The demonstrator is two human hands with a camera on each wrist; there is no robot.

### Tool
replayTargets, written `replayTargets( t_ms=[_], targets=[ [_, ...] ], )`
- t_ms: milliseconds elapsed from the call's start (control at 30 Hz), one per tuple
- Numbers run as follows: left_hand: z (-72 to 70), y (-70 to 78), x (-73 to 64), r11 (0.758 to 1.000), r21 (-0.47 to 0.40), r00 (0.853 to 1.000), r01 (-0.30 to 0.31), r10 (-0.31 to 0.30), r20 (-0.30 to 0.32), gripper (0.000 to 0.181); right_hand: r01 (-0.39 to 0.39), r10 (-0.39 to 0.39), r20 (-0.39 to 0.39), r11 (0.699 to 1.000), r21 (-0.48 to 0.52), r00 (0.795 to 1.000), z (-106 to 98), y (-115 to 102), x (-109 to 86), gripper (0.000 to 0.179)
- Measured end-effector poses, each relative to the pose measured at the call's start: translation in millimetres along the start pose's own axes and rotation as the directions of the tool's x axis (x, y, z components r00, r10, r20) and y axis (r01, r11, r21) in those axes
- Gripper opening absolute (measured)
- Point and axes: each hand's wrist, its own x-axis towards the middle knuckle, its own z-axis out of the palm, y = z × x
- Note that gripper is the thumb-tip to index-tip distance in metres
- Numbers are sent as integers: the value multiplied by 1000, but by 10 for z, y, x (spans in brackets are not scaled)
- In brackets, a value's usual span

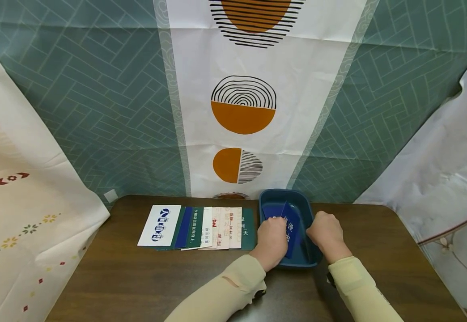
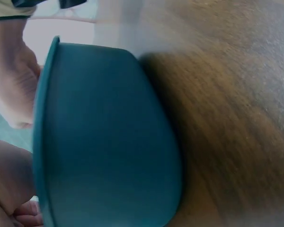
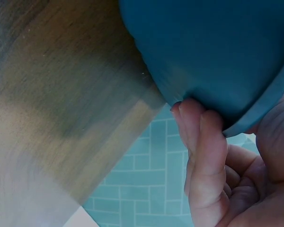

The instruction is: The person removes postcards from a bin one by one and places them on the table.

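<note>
A dark blue plastic bin stands on the brown table, near its back edge. My right hand grips the bin's right rim; in the right wrist view its fingers press the outer wall. My left hand is curled at the left rim and seems to hold it, though its fingertips are hidden. In the left wrist view the bin's wall fills the middle, with part of my left hand above the rim. Blue cards with white lettering lie in the bin, partly covered by my left hand.
Left of the bin, an overlapping row of cards in white, green, blue and cream lies on the table. A patterned cloth hangs behind the table's back edge, and pale cloths hang at both sides.
</note>
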Motion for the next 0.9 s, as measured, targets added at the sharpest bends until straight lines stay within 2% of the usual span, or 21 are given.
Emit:
replayTargets(
  t_ms=[100, 300, 533, 700, 900],
  targets=[
    [-46, -34, -9, 998, -70, 1000, -5, 4, -7, 10, 5, -5, -7, 1000, 1, 1000, -1, 7, 2, 25],
    [-95, -111, -36, 985, -173, 1000, 11, -14, -14, 13, 0, 0, -4, 1000, 5, 1000, 7, 18, 5, 24],
    [-214, -185, -50, 955, -294, 999, 44, -45, 5, 20, 6, -6, -16, 1000, 1, 1000, 19, 35, 15, 24],
    [-322, -246, -27, 952, -305, 997, 28, -50, -67, 19, 14, -14, -13, 1000, -1, 1000, 21, 38, 15, 22],
    [-465, -339, -8, 934, -355, 988, 27, -79, -132, 20, 13, -13, -7, 1000, -1, 1000, 24, 29, 12, 23]
  ],
)
